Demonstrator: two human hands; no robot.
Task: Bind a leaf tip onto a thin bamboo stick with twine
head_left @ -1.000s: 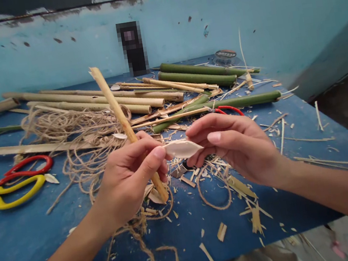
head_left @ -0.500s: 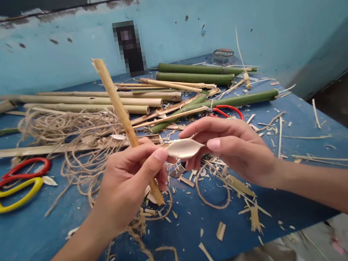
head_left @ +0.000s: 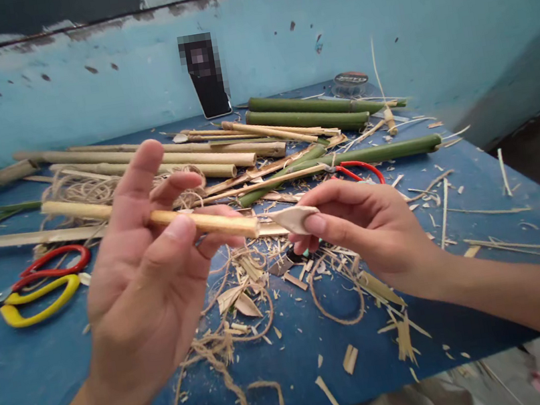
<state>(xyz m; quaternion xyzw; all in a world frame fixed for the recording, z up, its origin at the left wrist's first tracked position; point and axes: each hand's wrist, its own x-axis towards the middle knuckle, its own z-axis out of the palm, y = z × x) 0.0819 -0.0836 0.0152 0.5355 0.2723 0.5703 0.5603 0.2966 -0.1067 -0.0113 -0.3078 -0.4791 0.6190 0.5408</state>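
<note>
My left hand [head_left: 153, 274] holds a peeled bamboo stick [head_left: 217, 222] between thumb and fingers, with the index finger raised. The stick lies nearly level, its right end toward my other hand. In my right hand [head_left: 370, 228], thumb and fingers pinch a small pale leaf-shaped piece [head_left: 293, 218]. Its pointed tip is close to the stick's end; whether they touch is hard to tell. Beneath both hands are wood shavings [head_left: 247, 304] and loops of twine [head_left: 343, 320] on the blue table [head_left: 278, 391].
Scissors with red and yellow handles [head_left: 42, 307] lie at the left. Cut bamboo poles [head_left: 142, 162], green bamboo stalks [head_left: 308, 119] and a red-handled tool [head_left: 371, 170] lie farther back. A phone [head_left: 212, 93] leans on the wall. Tangled twine [head_left: 80, 190] sits behind my left hand.
My left hand has let go of the pale piece, opened its palm upward and tipped the stick from upright to nearly level. My right hand now holds the piece alone. The view has shifted slightly.
</note>
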